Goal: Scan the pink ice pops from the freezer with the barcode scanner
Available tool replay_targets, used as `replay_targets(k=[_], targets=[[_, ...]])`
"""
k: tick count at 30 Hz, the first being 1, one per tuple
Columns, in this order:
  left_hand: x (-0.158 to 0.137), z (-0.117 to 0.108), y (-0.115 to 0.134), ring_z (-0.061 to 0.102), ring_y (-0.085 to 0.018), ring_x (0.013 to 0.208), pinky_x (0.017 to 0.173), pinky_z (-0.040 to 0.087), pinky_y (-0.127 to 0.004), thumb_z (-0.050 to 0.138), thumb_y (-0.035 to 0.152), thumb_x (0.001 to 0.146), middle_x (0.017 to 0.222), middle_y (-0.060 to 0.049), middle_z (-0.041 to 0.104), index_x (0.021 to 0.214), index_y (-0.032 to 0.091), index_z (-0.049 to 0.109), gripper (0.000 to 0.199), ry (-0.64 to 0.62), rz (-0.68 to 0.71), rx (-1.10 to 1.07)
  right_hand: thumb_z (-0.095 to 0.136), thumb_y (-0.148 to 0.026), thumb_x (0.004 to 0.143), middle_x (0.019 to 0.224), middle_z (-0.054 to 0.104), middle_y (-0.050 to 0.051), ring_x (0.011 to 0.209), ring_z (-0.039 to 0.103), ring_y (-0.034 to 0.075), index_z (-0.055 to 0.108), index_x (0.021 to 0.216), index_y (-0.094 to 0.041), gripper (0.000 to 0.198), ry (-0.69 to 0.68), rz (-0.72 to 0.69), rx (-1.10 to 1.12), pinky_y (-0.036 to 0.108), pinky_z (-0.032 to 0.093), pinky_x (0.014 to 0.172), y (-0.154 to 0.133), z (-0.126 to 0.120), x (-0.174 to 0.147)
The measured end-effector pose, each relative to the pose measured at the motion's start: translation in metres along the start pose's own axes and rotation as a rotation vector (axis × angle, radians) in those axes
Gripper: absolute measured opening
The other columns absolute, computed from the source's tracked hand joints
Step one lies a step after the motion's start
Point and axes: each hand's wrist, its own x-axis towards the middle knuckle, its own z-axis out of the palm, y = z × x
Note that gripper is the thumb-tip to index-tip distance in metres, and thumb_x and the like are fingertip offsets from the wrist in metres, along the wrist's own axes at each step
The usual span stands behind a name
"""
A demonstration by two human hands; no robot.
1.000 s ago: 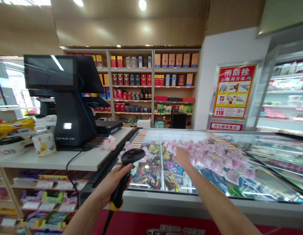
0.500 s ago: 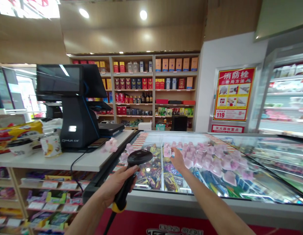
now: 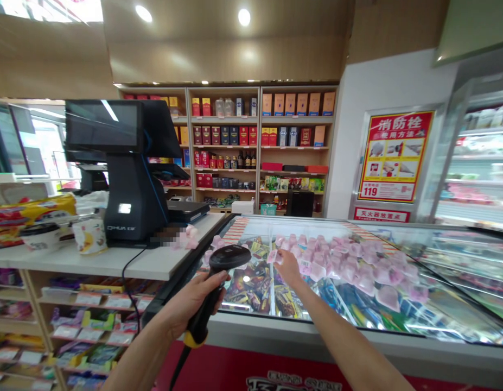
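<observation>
My left hand (image 3: 196, 296) is wrapped round the handle of a black and yellow barcode scanner (image 3: 229, 257), its head over the left part of a glass-topped chest freezer (image 3: 255, 321). To the right of the scanner head, my right hand (image 3: 290, 269) pinches a small pale pink plastic cup (image 3: 272, 256) by its side, apart from the scanner. Many similar pink cups (image 3: 359, 263) lie spread over the glass to the right of that hand. One near the hand shows a barcode label (image 3: 304, 263). A few more cups (image 3: 215, 244) lie behind the scanner.
On the white counter (image 3: 153, 267) at left stand a black checkout terminal (image 3: 129, 206), a lidded paper cup (image 3: 40, 237) and some pink cups (image 3: 190, 239). A cable (image 3: 126, 277) hangs over its edge. Below are snack shelves (image 3: 88, 304); boxed goods fill the back shelves (image 3: 224, 136).
My right hand has shifted slightly left towards the scanner, and the cup in it has turned, so its barcode no longer faces me plainly. The scanner stays in my left hand. The view has shifted slightly.
</observation>
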Motion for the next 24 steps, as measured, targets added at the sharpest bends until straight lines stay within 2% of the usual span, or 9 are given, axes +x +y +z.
replay_targets(k=[5, 10, 18, 21, 24], targets=[[0.004, -0.019, -0.005, 0.046, -0.007, 0.044, 0.043, 0.037, -0.018, 0.058, 0.043, 0.063, 0.053, 0.001, 0.055, 0.071, 0.014, 0.056, 0.030, 0.066, -0.010, -0.035, 0.048, -0.014, 0.061, 0.096, 0.056, 0.008, 0.091, 0.048, 0.019, 0.054, 0.097, -0.017, 0.037, -0.114, -0.072, -0.116, 0.029, 0.033, 0.082, -0.015, 0.021, 0.011], [0.005, -0.027, -0.006, 0.046, -0.006, 0.043, 0.042, 0.037, -0.017, 0.059, 0.043, 0.062, 0.052, 0.001, 0.054, 0.070, 0.014, 0.056, 0.030, 0.143, -0.041, -0.016, 0.046, -0.012, 0.062, 0.099, 0.057, 0.007, 0.096, 0.047, 0.019, 0.055, 0.098, -0.016, 0.038, -0.165, -0.130, -0.097, 0.030, 0.030, 0.087, -0.036, 0.043, 0.026], [0.011, -0.026, -0.006, 0.045, -0.006, 0.044, 0.043, 0.037, -0.016, 0.057, 0.043, 0.063, 0.052, 0.001, 0.054, 0.067, 0.014, 0.055, 0.030, 0.115, -0.076, -0.018, 0.044, -0.012, 0.065, 0.099, 0.058, 0.009, 0.094, 0.049, 0.018, 0.054, 0.099, -0.013, 0.035, -0.161, -0.049, 0.020, 0.029, 0.032, 0.085, -0.067, 0.072, 0.030], [0.015, -0.020, -0.007, 0.046, -0.006, 0.044, 0.042, 0.037, -0.016, 0.058, 0.043, 0.063, 0.053, 0.001, 0.053, 0.069, 0.014, 0.055, 0.030, 0.100, -0.076, -0.017, 0.045, -0.017, 0.067, 0.105, 0.055, 0.009, 0.099, 0.046, 0.017, 0.052, 0.102, -0.014, 0.036, -0.126, -0.070, 0.009, 0.028, 0.031, 0.087, -0.063, 0.060, 0.028], [0.017, -0.012, -0.009, 0.046, -0.006, 0.044, 0.042, 0.037, -0.017, 0.058, 0.043, 0.063, 0.053, 0.002, 0.053, 0.073, 0.014, 0.054, 0.031, 0.070, -0.081, -0.011, 0.046, -0.022, 0.068, 0.108, 0.053, 0.008, 0.103, 0.042, 0.018, 0.051, 0.105, -0.016, 0.037, -0.092, -0.082, -0.143, 0.029, 0.029, 0.087, -0.039, 0.019, 0.023]])
